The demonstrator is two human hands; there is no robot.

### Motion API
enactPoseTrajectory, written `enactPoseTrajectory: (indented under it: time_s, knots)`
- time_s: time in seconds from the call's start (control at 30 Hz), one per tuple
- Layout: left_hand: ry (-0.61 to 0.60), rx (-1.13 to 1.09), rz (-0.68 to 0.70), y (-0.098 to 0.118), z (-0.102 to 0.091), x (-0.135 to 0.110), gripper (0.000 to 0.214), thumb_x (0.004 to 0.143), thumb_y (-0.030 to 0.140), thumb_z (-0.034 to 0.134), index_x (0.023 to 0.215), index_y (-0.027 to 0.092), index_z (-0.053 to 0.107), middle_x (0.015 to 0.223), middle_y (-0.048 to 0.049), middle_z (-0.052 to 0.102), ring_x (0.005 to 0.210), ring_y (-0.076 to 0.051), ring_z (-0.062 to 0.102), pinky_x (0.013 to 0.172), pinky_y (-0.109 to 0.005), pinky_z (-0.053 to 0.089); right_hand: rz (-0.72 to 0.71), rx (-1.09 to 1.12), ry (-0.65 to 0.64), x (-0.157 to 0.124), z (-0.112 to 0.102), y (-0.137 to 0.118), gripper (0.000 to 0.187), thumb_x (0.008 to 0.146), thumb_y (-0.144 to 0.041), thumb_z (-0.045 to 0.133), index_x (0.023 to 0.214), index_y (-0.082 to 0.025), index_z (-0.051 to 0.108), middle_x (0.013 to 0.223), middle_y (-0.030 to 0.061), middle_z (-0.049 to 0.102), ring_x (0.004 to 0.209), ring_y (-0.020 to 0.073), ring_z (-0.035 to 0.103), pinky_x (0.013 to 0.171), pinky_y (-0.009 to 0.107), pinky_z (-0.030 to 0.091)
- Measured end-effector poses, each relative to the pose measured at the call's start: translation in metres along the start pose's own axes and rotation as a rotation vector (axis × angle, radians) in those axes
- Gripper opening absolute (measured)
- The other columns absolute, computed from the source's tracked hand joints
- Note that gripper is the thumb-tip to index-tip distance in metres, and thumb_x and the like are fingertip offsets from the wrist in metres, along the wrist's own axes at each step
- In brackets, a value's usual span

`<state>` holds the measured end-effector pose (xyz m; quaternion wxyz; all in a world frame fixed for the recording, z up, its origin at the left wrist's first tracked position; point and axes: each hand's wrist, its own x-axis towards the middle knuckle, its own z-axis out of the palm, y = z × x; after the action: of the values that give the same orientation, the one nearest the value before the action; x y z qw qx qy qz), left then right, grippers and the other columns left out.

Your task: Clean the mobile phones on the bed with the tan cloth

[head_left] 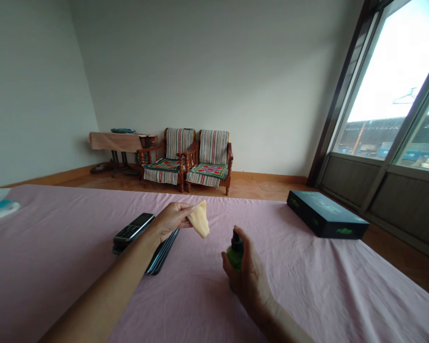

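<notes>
My left hand (174, 220) pinches a small pale yellow cloth (200, 220) by its left edge and holds it up above the pink sheet. To the right, my right hand (249, 274) is wrapped round a green spray bottle (235, 256) with a black pump top, the index finger resting on the top. The bottle's lower part is hidden by the hand. Behind my left wrist lie a keypad mobile phone (134, 228), on top of another dark item, and a stack of dark, flat, phone-like devices (162, 253), partly covered by my forearm.
A black box (327, 214) with green markings sits at the right on the pink sheet (200, 300). A white and blue item (0, 207) lies at the far left edge. Beyond stand two wooden chairs (207, 157) and a cloth-covered table (114, 142); a window (382, 90) is at the right.
</notes>
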<state>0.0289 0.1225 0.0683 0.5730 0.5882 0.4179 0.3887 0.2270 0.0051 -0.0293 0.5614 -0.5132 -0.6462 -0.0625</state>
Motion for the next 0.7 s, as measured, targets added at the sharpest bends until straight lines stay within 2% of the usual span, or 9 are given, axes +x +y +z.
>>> enactPoseTrajectory:
  time_s: [0.27,0.5,0.57,0.63,0.7]
  knots:
    - [0.016,-0.020,-0.012,0.002,-0.002,-0.001,0.034,0.067,0.039,0.079,0.080,0.009,0.068,0.077,-0.0116,0.075,0.078,-0.024,0.073,0.073,-0.034,0.057,0.088,0.031,-0.006,0.002,0.000,-0.002,0.046,0.085,-0.028,0.054,0.129,-0.020,0.044,0.101,0.0124,0.067,0.086,0.0228,0.068,0.073,0.039,0.058]
    - [0.011,-0.024,-0.002,0.006,-0.009,-0.003,0.031,0.069,0.037,0.079,0.079,0.010,0.069,0.077,-0.0109,0.075,0.078,-0.024,0.072,0.071,-0.033,0.057,0.064,0.039,0.011,0.001,-0.002,0.000,0.055,0.086,-0.029,0.053,0.138,-0.022,0.036,0.123,0.0153,0.060,0.107,0.0256,0.063,0.086,0.043,0.054]
    - [0.005,-0.032,0.001,0.008,-0.010,-0.004,0.030,0.070,0.037,0.079,0.080,0.010,0.069,0.077,-0.0107,0.075,0.077,-0.024,0.072,0.071,-0.033,0.057,0.094,0.065,0.001,0.001,-0.007,0.000,0.062,0.085,-0.030,0.054,0.142,-0.021,0.030,0.123,0.0150,0.060,0.104,0.0246,0.064,0.086,0.042,0.054]
    - [-0.002,-0.047,0.006,0.009,-0.011,-0.004,0.030,0.070,0.037,0.079,0.080,0.010,0.069,0.077,-0.0107,0.075,0.076,-0.023,0.072,0.071,-0.033,0.057,0.180,0.107,-0.019,0.002,-0.014,0.002,0.066,0.084,-0.033,0.057,0.142,-0.018,0.028,0.111,0.0126,0.065,0.092,0.0226,0.067,0.080,0.039,0.056]
    - [-0.009,-0.070,0.013,0.010,-0.011,-0.005,0.029,0.070,0.036,0.079,0.080,0.010,0.068,0.077,-0.0107,0.075,0.075,-0.022,0.072,0.070,-0.032,0.056,0.301,0.125,-0.045,0.004,-0.019,0.005,0.058,0.084,-0.037,0.058,0.133,-0.016,0.036,0.089,0.0072,0.068,0.075,0.0212,0.068,0.068,0.035,0.057]
